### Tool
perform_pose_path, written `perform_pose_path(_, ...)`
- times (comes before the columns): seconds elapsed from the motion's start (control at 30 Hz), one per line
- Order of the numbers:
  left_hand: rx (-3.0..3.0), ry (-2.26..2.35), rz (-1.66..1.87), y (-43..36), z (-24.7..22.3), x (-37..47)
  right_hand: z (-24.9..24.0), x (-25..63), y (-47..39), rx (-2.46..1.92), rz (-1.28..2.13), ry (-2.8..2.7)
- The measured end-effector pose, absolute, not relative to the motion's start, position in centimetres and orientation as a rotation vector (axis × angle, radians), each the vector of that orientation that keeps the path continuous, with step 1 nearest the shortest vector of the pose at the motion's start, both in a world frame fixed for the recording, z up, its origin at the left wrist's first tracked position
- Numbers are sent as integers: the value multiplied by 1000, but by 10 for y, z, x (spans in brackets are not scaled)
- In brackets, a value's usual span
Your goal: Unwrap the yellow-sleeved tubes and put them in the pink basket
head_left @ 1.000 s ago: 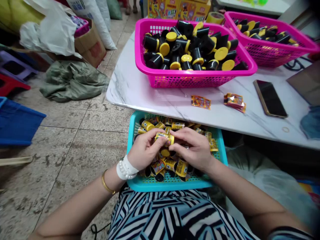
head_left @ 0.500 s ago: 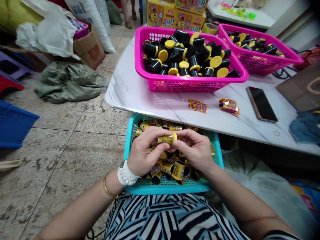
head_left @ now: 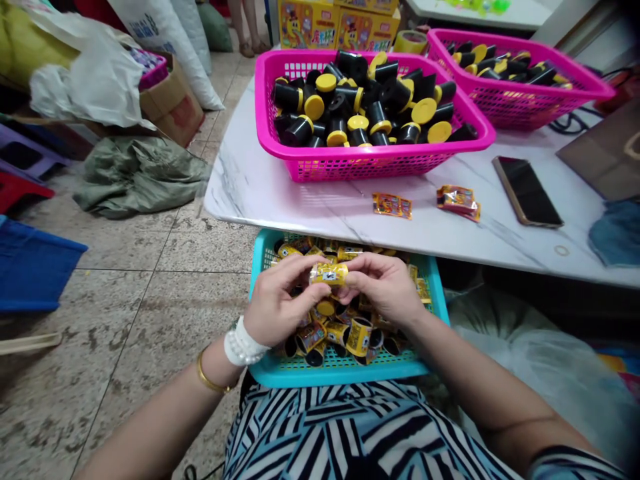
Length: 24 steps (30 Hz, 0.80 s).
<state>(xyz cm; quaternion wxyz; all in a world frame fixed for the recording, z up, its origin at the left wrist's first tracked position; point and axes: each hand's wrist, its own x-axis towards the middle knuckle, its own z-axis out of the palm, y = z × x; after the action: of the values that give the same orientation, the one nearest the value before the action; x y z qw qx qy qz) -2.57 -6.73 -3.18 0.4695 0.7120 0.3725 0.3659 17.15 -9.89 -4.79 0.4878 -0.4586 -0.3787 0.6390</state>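
Observation:
Between my two hands, above the turquoise basket (head_left: pixel 350 378), is a small cup with a yellow printed wrapper (head_left: pixel 329 274). My left hand (head_left: pixel 280 297) grips its left end with thumb and fingers. At the right end, the thumb and fingertips of my right hand (head_left: pixel 385 287) pinch it. Below lie many similar wrapped cups (head_left: pixel 359 336), tumbled in the basket, some with dark open ends showing. A pink basket (head_left: pixel 385 163) heaped with unwrapped black cups with yellow bases (head_left: pixel 350 107) stands on the table beyond my hands.
The marbled table (head_left: pixel 300 207) carries flat printed wrappers (head_left: pixel 393 205), a small stack of wrappers (head_left: pixel 458 202), a phone (head_left: pixel 529 191) and a second pink basket (head_left: pixel 525 110). Yellow printed boxes (head_left: pixel 340 27) stand behind. A blue bin (head_left: pixel 37 263) and a green sack (head_left: pixel 140 175) are at the left.
The cup has turned in my fingers, so a different side of its printed wrapper faces up. Both hands keep hold and have shifted slightly left; the camera view has shifted a little.

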Motion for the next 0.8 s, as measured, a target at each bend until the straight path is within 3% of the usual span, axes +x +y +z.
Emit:
perform_pose_path(0.17,1087,842,500,-67,-35,-16,-45,185,-98,-942,1583,-1141)
perform_pose_path(0.33,734,699,512,-77,-36,-9,-51,187,-104,-884,1432,-1169)
perform_pose_path(0.6,685,679,416,-88,-41,-5,-48,175,-117,-893,1371,-1250)
perform_pose_path(0.7,820,788,362,-85,-42,-9,-39,188,-105,-900,1169,-1515)
perform_pose_path(0.8,1214,1034,417,-78,-39,-16,-24,222,-77,-1196,607,-1756)
